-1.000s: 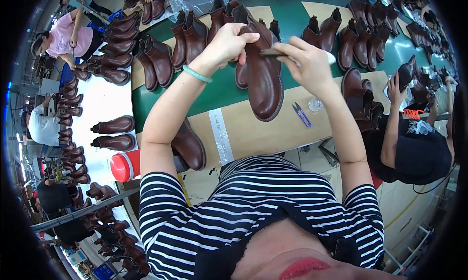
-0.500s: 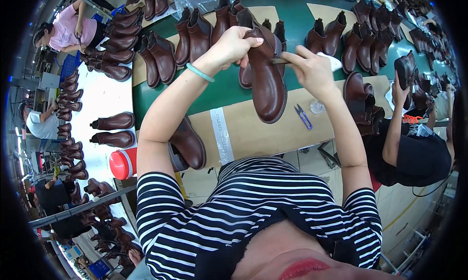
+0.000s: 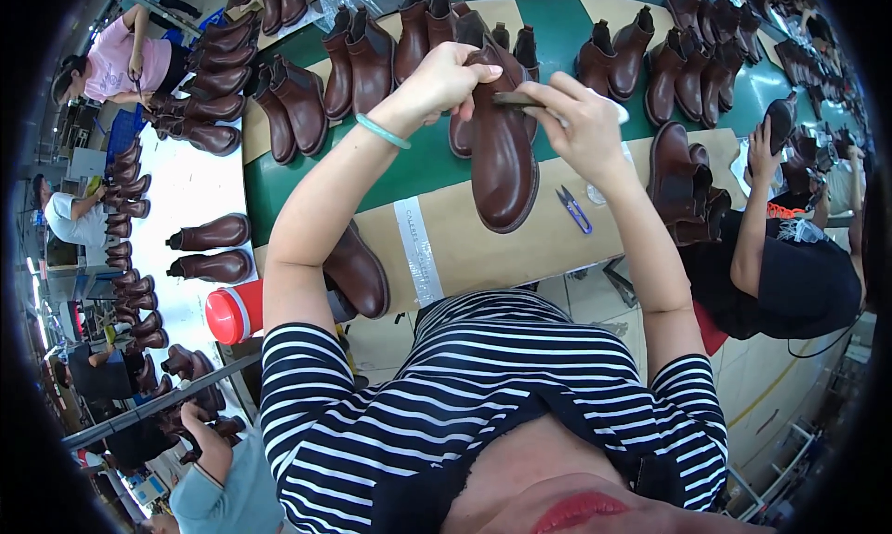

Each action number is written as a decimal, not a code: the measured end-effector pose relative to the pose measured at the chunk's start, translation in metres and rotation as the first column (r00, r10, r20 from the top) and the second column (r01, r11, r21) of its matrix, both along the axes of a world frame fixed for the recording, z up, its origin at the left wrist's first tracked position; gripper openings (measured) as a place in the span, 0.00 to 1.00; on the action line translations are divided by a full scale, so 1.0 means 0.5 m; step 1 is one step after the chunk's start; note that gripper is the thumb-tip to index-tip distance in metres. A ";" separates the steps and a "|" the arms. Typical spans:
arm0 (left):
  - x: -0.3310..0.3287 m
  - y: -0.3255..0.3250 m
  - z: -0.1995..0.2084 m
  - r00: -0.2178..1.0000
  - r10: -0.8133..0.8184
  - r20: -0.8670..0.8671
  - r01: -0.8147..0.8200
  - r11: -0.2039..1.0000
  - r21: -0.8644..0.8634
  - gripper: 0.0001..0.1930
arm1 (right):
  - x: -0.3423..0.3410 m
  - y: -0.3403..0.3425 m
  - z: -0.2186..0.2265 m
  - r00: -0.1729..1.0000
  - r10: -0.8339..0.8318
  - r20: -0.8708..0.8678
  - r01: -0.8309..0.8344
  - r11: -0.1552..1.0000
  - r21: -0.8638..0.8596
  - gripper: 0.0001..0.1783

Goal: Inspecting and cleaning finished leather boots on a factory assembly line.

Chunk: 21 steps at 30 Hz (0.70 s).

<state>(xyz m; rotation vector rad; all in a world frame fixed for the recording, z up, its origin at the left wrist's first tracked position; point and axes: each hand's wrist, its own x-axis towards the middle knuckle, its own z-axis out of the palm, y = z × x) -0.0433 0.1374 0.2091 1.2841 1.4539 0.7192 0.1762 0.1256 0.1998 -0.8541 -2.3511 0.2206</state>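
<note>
Above the near edge of the bench, my left hand [image 3: 446, 80] grips a brown leather ankle boot [image 3: 502, 167] by its upper, thumb near the opening. The boot hangs toe toward me. My right hand [image 3: 581, 130] is closed on a slim tool [image 3: 513, 98] with a dark, flat tip; its exact kind is unclear. That tip lies at the boot's front, below the shaft. Something white [image 3: 621, 114] shows behind the right fingers. Below the boot, blue-handled thread snips [image 3: 574, 210] rest on brown cardboard [image 3: 483, 255].
Pairs of brown boots [image 3: 370, 65] stand along the green bench [image 3: 372, 186]. More boots [image 3: 683, 185] sit at the right, and one [image 3: 358, 272] lies beside my left arm. A red container [image 3: 228, 313] is at the left. Co-workers sit on both sides, one in black [image 3: 790, 274] nearby.
The tool's tip has moved left, from the boot's right side across its front. My right hand has shifted left and slightly up. My left hand keeps its hold on the boot.
</note>
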 end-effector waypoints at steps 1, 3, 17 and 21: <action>0.000 0.000 0.005 1.000 -0.005 0.000 0.005 1.000 0.001 0.10 | -0.007 0.004 -0.011 0.999 0.017 -0.049 -0.015 0.999 0.034 0.14; 0.004 -0.005 0.020 0.994 -0.068 0.089 0.069 0.998 -0.005 0.10 | 0.017 0.008 -0.026 0.993 0.025 -0.114 -0.029 0.999 -0.039 0.14; 0.021 -0.017 0.007 0.998 -0.032 -0.050 0.031 0.999 -0.032 0.15 | 0.043 -0.021 -0.019 0.998 -0.050 0.037 0.052 0.997 -0.052 0.14; 0.029 -0.004 0.025 0.988 -0.101 -0.115 0.092 0.992 -0.082 0.14 | 0.006 -0.014 -0.056 1.000 0.004 0.006 -0.005 0.998 0.059 0.14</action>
